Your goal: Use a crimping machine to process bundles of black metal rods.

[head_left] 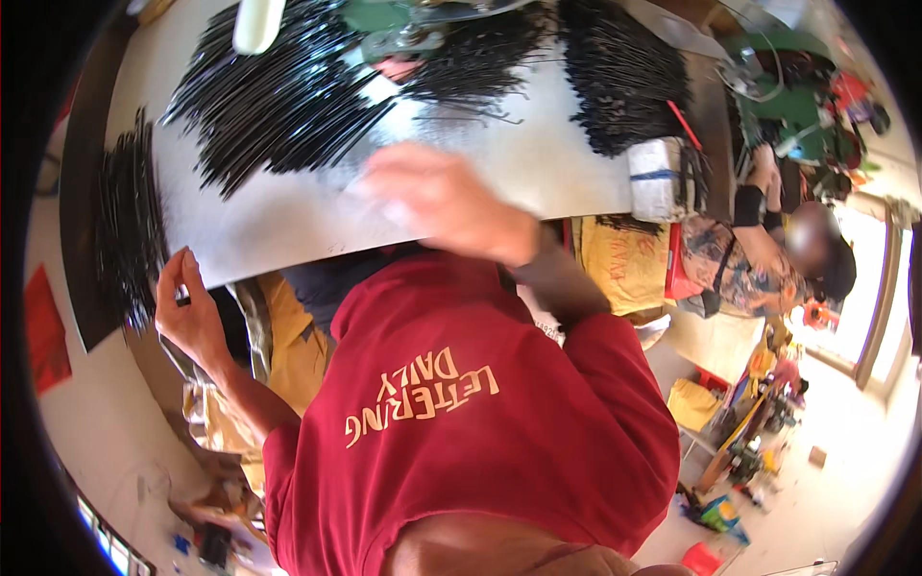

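Note:
At the table's left front corner my left hand point(190, 312) has its thumb and fingertips pressed together, beside a stack of thin black rods point(130, 226). Whatever it may pinch is too small to make out. My right hand point(423, 192) is smeared by motion over the bare metal tabletop point(259, 226), so its fingers cannot be read. Just beyond it lies a large fanned pile of thin black rods point(288, 106). A further heap of black rods point(624, 82), with bent ends, lies to the right.
A green machine point(384, 17) stands at the far edge, near a white handle-like piece point(257, 24). At the right are a whitish block with a blue band point(658, 175), a red stick point(684, 125) and yellow sacks point(622, 264). Another person point(759, 254) works at the right.

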The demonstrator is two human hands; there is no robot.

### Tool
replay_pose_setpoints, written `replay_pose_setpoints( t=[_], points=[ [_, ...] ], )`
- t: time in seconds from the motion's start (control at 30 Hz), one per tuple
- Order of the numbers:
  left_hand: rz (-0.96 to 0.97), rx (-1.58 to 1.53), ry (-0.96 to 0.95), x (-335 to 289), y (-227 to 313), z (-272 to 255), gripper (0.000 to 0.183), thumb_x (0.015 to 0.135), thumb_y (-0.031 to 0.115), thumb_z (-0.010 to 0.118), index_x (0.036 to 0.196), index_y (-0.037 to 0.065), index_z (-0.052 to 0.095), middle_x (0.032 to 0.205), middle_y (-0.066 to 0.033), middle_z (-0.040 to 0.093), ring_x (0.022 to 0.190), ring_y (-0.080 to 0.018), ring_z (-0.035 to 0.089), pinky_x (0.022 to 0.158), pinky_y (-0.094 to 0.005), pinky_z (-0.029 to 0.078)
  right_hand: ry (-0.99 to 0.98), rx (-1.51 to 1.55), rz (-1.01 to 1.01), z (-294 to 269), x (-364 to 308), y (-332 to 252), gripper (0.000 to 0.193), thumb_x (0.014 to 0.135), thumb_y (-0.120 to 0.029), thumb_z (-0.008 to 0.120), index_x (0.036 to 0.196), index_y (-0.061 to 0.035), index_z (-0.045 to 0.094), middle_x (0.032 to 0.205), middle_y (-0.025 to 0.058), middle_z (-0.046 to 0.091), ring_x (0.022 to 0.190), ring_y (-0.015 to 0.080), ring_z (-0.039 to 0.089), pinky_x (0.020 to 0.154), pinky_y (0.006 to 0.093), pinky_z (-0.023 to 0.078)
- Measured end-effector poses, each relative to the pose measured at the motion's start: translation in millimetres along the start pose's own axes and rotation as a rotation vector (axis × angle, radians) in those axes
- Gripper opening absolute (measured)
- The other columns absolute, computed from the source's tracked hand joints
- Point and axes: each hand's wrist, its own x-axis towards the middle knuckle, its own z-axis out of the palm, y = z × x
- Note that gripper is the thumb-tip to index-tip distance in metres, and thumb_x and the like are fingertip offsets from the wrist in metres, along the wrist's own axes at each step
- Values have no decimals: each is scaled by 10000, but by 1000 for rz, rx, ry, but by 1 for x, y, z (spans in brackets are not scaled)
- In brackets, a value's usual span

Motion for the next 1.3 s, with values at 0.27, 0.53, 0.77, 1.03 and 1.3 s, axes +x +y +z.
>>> replay_pose_setpoints(
  t=[0.27, 0.53, 0.77, 1.03, 1.3],
  points=[
    [152, -92, -106, -9, 32, 30, 119, 845, 82, 651, 933, 10, 684, 810, -78, 670, 705, -124, 594, 702, -270, 474, 554, -1260, 396, -294, -110, 108, 284, 684, -11, 673, 961, -70, 657, 988, 144, 604, 912, 328, 582, 812, 399, 473],
    [321, 9, -148, -11, 69, 38, 69, 788, 70, 671, 853, 48, 675, 736, -70, 650, 690, -210, 591, 751, -336, 409, -227, -1356, 1182, -345, -126, 183, 246, 825, -337, 604, 944, -130, 662, 1017, 142, 656, 961, 385, 611, 791, 485, 490],
    [453, 27, -212, -22, 75, 63, 75, 782, 134, 687, 842, 89, 679, 721, -46, 630, 712, -232, 558, 740, -360, 384, 137, -1437, 591, -299, -81, 112, 317, 873, -306, 575, 1099, -93, 640, 996, 154, 663, 894, 353, 631, 755, 439, 498],
    [644, 50, -188, -9, 108, 129, 88, 742, 109, 690, 820, 83, 659, 728, -41, 564, 760, -249, 523, 713, -367, 384, 20, -563, 54, -45, 6, 60, 99, 787, -81, 621, 885, -67, 634, 808, 84, 591, 725, 236, 621, 618, 352, 502],
    [754, 176, -219, -3, 79, 133, 174, 683, 57, 661, 852, 94, 645, 806, -43, 532, 806, -235, 486, 747, -381, 358, -242, -734, -106, -38, 29, 72, 86, 738, -25, 585, 769, -62, 513, 733, 93, 516, 642, 258, 603, 513, 386, 482]
  ],
)
